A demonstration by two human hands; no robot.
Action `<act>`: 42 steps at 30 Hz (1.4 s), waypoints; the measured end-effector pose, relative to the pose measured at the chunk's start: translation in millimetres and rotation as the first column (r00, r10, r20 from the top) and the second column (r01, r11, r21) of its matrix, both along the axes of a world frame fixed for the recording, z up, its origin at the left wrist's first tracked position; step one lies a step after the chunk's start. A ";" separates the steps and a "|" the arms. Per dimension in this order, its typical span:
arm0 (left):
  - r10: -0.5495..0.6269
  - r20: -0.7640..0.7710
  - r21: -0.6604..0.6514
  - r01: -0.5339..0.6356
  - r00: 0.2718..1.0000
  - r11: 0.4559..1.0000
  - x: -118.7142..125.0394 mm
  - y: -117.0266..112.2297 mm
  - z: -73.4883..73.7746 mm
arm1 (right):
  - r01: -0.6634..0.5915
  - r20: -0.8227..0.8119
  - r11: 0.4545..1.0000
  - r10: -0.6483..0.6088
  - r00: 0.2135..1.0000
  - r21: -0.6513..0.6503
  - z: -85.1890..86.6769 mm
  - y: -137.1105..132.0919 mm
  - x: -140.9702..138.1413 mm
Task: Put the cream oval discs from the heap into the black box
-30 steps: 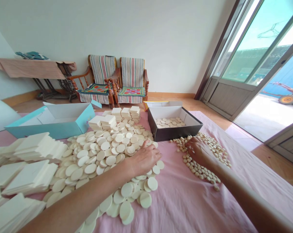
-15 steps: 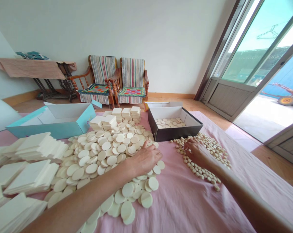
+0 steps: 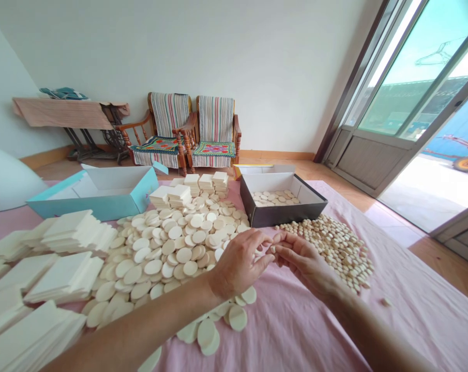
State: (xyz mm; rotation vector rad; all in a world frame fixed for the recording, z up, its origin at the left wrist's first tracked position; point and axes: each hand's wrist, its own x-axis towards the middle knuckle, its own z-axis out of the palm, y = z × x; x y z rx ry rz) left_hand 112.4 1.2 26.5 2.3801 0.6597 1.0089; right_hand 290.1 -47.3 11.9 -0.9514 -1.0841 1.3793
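My left hand (image 3: 239, 263) and my right hand (image 3: 303, 261) meet above the pink cloth, fingertips close together. Between the right thumb and fingers sits a small pale wooden button-like piece (image 3: 273, 249). The left fingers are closed round a pale disc, of which only a sliver shows. To the left, and partly behind my left arm, spreads a heap of thin round wooden discs (image 3: 175, 232). On the right, beyond my right hand, lies a pile of small button-like wooden pieces (image 3: 336, 240).
A black box (image 3: 284, 213) holding several discs stands behind my hands. Stacks of square wooden panels (image 3: 69, 274) fill the left, with a light-blue box (image 3: 94, 206) behind them. Everything lies on a pink cloth (image 3: 296, 330); two wooden armchairs (image 3: 216, 124) stand farther back.
My left hand has left the disc heap and my right hand the small-piece pile. Both have come together in the middle, each holding something. The view has shifted slightly.
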 end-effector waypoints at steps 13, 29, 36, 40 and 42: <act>0.113 0.062 0.005 -0.113 0.992 0.994 -29.6 -9.8 -4.1 | 0.180 0.245 0.975 -0.207 0.947 0.128 -20.4 7.8 -6.8; 0.131 0.086 -0.083 -0.123 0.988 0.989 -79.9 -54.4 8.7 | 0.017 0.775 0.818 -0.551 0.310 0.575 -69.2 4.1 12.1; 0.226 0.117 -0.043 -0.223 0.967 0.974 -123.6 -72.6 22.1 | -0.040 0.759 0.772 -0.613 0.219 0.635 -91.9 14.3 30.5; 0.337 0.105 -0.062 -0.333 0.935 0.941 -156.3 -75.9 29.6 | -0.047 0.748 0.753 -0.642 0.168 0.657 -100.5 16.3 40.0; 0.417 0.117 -0.051 -0.414 0.901 0.909 -177.4 -72.0 34.2 | -0.052 0.744 0.747 -0.650 0.159 0.663 -102.5 16.0 42.1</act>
